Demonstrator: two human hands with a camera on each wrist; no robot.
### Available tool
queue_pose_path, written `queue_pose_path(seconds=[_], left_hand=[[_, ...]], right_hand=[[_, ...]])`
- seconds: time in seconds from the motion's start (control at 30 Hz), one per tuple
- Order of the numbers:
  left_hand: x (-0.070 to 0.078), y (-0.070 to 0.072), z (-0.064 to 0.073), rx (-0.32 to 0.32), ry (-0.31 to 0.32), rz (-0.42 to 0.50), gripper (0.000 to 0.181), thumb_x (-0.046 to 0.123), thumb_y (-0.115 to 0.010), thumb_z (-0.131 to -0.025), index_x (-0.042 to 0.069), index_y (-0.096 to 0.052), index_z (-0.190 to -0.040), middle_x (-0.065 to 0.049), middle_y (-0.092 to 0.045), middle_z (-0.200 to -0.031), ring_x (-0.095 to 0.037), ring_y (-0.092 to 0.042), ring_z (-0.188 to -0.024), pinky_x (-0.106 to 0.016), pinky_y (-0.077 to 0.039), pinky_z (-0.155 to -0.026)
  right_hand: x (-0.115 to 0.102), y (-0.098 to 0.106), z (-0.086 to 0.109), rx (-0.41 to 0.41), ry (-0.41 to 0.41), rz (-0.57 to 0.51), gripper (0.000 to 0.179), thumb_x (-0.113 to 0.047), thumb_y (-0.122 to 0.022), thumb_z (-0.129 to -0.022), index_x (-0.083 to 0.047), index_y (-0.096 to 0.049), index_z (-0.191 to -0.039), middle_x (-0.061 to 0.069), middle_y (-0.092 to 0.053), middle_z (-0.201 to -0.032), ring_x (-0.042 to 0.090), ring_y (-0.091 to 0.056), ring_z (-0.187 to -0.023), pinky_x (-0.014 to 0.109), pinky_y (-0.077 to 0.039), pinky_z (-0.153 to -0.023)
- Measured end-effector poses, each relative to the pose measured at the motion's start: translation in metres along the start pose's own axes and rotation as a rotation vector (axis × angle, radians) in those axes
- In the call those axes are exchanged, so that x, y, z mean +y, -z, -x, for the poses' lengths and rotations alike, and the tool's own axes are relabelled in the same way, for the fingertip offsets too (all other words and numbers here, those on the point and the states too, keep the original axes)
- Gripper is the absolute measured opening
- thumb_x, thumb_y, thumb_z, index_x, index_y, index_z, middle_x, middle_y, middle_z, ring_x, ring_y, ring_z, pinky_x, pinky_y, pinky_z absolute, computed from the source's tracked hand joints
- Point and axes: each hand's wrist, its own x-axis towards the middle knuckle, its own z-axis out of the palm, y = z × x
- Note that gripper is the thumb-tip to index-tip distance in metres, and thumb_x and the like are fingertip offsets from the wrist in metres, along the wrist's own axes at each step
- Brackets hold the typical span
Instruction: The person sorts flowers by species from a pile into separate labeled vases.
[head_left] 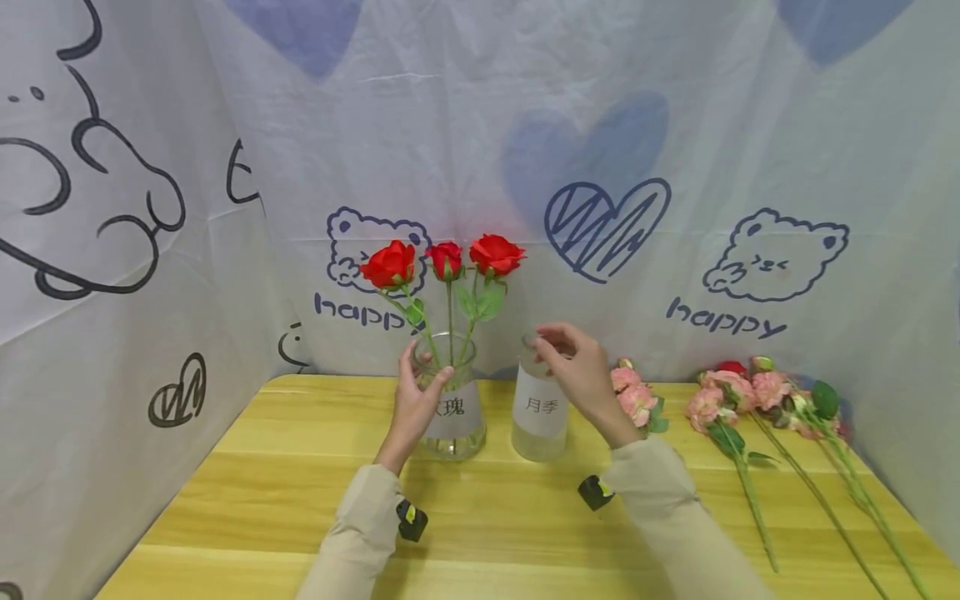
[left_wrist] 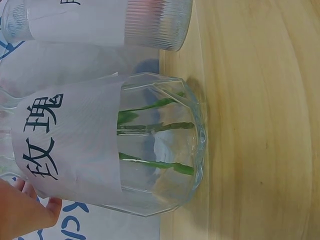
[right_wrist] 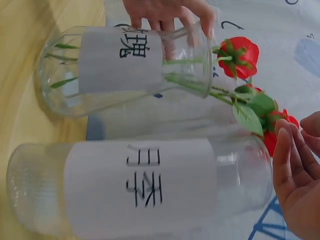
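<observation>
A flared glass vase [head_left: 454, 443] with a white paper label of dark characters holds three red roses [head_left: 496, 255] upright. My left hand [head_left: 417, 398] grips this vase around its neck from the left, thumb in front. Through the glass, the green stems [left_wrist: 172, 167] stand down to its bottom. To its right stands a straighter ribbed glass vase [head_left: 537, 444], also labelled and with no flowers in it. At its mouth is my right hand [head_left: 583, 375], fingers relaxed and bent, fingertips close to the rim, nothing held. In the right wrist view these fingers [right_wrist: 284, 160] overlap the rim.
Pink flowers [head_left: 637, 402] lie behind my right forearm. Further right, several long-stemmed pink flowers [head_left: 723, 398] and a red bloom [head_left: 731, 367] lie on the yellow wooden table [head_left: 300, 475]. A white printed cloth [head_left: 465, 108] hangs close behind the vases.
</observation>
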Motion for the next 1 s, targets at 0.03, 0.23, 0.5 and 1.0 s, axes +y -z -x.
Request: queue_pose_path(seconds=[0.03, 0.23, 0.5, 1.0], left_hand=[[0.001, 0.000, 0.000, 0.003, -0.003, 0.000, 0.078, 0.024, -0.065, -0.091, 0.008, -0.018, -0.152, -0.020, -0.042, -0.142, -0.038, -0.032, -0.134, -0.052, -0.032, -0.106], [0.003, 0.000, 0.000, 0.010, 0.000, -0.007, 0.078, 0.024, -0.065, -0.091, 0.009, -0.019, -0.152, -0.019, -0.043, -0.141, -0.038, -0.033, -0.134, -0.052, -0.032, -0.106], [0.002, -0.001, 0.000, 0.006, -0.001, -0.009, 0.078, 0.023, -0.064, -0.091, 0.008, -0.017, -0.152, -0.021, -0.043, -0.141, -0.038, -0.033, -0.134, -0.052, -0.031, -0.107], [0.004, -0.001, 0.000, 0.003, 0.045, -0.004, 0.078, 0.019, -0.065, -0.092, 0.008, -0.017, -0.152, -0.021, -0.041, -0.143, -0.039, -0.035, -0.132, -0.054, -0.037, -0.102]], right_hand=[[0.002, 0.003, 0.002, 0.005, -0.002, -0.003, 0.017, -0.006, -0.064, -0.093, 0.003, -0.066, -0.108, 0.017, -0.069, -0.092, 0.022, -0.066, -0.076, 0.027, -0.055, -0.060], [0.015, 0.025, 0.011, 0.029, -0.013, 0.015, 0.021, -0.007, -0.063, -0.093, 0.006, -0.063, -0.110, 0.019, -0.068, -0.095, 0.024, -0.066, -0.078, 0.025, -0.055, -0.061], [0.039, 0.074, 0.020, 0.043, -0.115, 0.122, 0.028, -0.013, -0.059, -0.097, 0.005, -0.060, -0.118, 0.023, -0.067, -0.100, 0.004, -0.062, -0.076, 0.019, -0.053, -0.064], [0.105, 0.168, 0.063, 0.129, -0.282, 0.283, 0.030, -0.014, -0.061, -0.095, 0.008, -0.061, -0.114, 0.015, -0.068, -0.093, 0.001, -0.062, -0.071, 0.020, -0.054, -0.060]])
